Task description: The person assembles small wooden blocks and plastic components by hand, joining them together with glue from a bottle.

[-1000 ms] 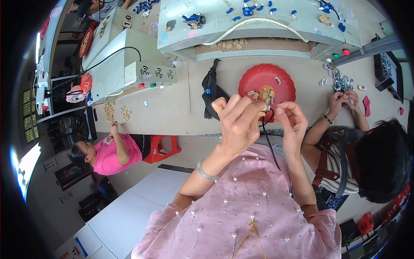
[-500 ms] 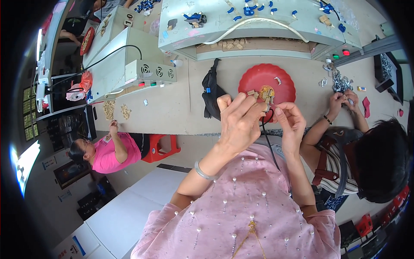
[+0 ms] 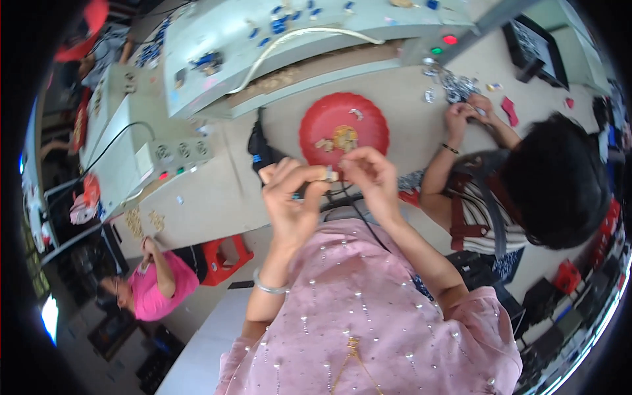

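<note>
My left hand is closed, pinching a small tan block with a greyish metallic part on it. Close beside that block, the fingertips of my right hand are pressed together; whatever they hold is too small or hidden to make out. Just beyond both hands, a red scalloped plate lies on the bench. Several small tan blocks rest in it, along with a silvery curved piece. A thin black cable runs down from under my hands across my lap.
A black pouch lies left of the plate. Behind stands a pale machine housing with blue parts on top. At right, a co-worker's hands handle silvery pieces. Another person in pink sits at left beside tan piles.
The view has shifted and tilted. My left hand has turned, now showing the tan block held out between its fingertips. My right hand stays close to it, fingertips pinched.
</note>
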The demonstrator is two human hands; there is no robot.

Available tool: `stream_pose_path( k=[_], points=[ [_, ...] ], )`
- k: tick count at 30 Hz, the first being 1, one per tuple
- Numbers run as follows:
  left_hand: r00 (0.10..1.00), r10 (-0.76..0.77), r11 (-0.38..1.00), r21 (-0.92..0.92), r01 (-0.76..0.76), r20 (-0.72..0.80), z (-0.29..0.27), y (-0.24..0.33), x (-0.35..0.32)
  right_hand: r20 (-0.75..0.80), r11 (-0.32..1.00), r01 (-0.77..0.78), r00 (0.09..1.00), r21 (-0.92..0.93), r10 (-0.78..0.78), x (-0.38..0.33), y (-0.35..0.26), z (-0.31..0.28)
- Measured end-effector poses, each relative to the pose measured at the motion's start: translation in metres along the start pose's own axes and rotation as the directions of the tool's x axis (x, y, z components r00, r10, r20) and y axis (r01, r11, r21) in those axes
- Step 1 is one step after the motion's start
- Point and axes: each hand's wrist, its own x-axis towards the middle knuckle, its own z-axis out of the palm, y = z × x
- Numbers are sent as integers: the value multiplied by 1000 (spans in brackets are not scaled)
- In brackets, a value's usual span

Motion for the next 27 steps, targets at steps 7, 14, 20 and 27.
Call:
stream_pose_path(
  k=[7,14,20,27],
  points=[
    [995,-88,962,-255,97,48,19,-14,-8,-20,1000,-1,1000,5,1,2,6,-6],
    [965,-219,802,-537,262,142,20,-18,-13,-45,998,-36,998,-51,34,4,19,-19],
    [916,-344,566,-733,378,207,22,-23,-15,-208,993,-73,977,-94,52,21,40,-42],
    [849,-387,214,-860,462,360,37,-54,-20,-278,995,-81,959,-61,61,27,48,-53]
  ],
)
